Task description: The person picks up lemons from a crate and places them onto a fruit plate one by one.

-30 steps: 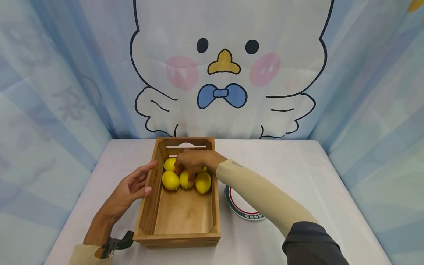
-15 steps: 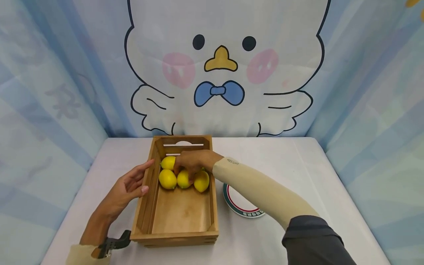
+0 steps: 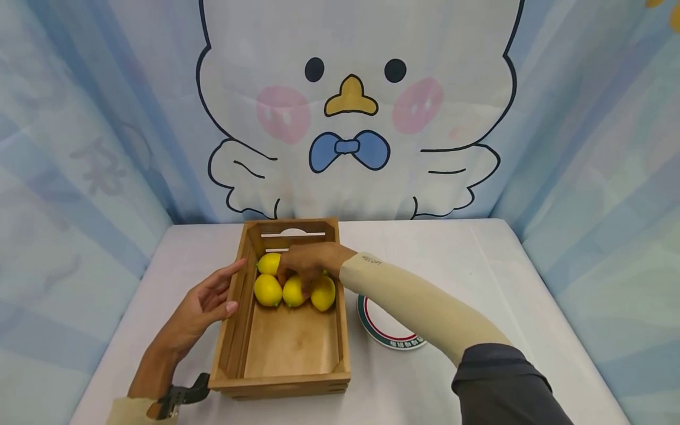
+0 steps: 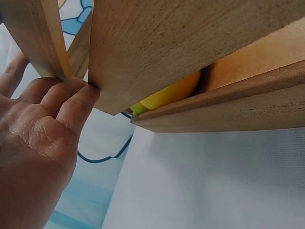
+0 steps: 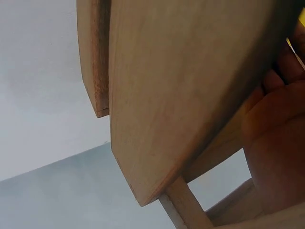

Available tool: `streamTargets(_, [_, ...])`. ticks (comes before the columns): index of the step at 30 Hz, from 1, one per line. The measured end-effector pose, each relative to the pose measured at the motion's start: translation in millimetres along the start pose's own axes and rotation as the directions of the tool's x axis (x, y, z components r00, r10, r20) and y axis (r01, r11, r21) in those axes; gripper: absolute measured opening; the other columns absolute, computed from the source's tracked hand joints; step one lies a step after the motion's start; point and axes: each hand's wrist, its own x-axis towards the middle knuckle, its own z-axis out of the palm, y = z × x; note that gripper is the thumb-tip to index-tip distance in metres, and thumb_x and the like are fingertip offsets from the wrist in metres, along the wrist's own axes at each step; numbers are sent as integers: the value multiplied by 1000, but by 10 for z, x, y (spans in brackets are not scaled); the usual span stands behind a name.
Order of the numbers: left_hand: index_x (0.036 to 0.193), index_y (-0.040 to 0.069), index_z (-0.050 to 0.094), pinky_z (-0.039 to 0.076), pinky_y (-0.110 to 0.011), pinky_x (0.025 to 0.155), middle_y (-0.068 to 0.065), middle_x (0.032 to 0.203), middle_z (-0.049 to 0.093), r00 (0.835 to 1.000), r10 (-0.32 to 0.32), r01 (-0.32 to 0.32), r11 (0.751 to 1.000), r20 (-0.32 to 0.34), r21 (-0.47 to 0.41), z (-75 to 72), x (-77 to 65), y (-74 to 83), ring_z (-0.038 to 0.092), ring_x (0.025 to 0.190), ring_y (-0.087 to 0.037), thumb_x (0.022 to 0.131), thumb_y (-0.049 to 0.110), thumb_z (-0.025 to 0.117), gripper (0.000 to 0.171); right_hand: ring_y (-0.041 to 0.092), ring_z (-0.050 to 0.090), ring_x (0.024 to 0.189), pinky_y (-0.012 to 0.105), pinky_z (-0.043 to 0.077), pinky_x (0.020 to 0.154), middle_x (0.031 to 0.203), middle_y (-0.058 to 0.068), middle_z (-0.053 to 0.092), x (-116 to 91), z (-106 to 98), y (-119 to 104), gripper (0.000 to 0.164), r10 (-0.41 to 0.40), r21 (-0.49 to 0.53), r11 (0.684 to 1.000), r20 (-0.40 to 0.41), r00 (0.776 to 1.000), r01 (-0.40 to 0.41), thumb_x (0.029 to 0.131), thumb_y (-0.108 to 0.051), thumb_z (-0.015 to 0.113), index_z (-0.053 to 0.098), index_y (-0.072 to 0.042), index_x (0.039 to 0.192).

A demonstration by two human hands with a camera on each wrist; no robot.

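Observation:
A slatted wooden crate [image 3: 297, 339] sits on the white table with several yellow lemons [image 3: 268, 290] grouped at its far end. My right hand [image 3: 310, 260] reaches in over the right wall, fingers bent down around a lemon in the group; the hand itself covers much of it. The thumb lies against the front middle lemon [image 3: 294, 291]. My left hand [image 3: 199, 307] is at the crate's left wall, fingers extended and touching the outside. The left wrist view shows those fingertips against a slat [image 4: 143, 52], with a lemon [image 4: 174, 93] visible through the gap.
Right of the crate stands a round plate [image 3: 390, 341] with a green and red rim, partly under the right forearm. A printed cartoon curtain [image 3: 350, 195] rises behind the table, and pale blue curtains [image 3: 595, 248] flank it.
The head view has shifted slightly, so the whole scene sits a little further left. Both hands, the crate and the lemons keep their places relative to each other.

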Motion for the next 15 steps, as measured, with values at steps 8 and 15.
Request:
streamTargets(8, [169, 18, 32, 43, -12, 113, -11, 178, 24, 1000, 11, -11, 1000, -3, 5, -2, -19, -3, 40, 151, 3, 106, -1, 58, 70, 10, 58, 111, 23, 52, 100, 129, -8, 70, 28, -11, 5, 49, -34, -4, 999, 12, 999, 34, 81, -16, 95, 78, -24, 127])
streamTargets(15, [169, 18, 31, 45, -13, 112, -12, 179, 22, 1000, 8, -8, 1000, 6, 2, 15, -17, 6, 41, 152, 0, 107, 0, 56, 70, 10, 58, 111, 23, 52, 99, 125, -11, 71, 20, -8, 25, 46, -50, 63, 997, 25, 998, 48, 79, -18, 96, 80, -25, 121])
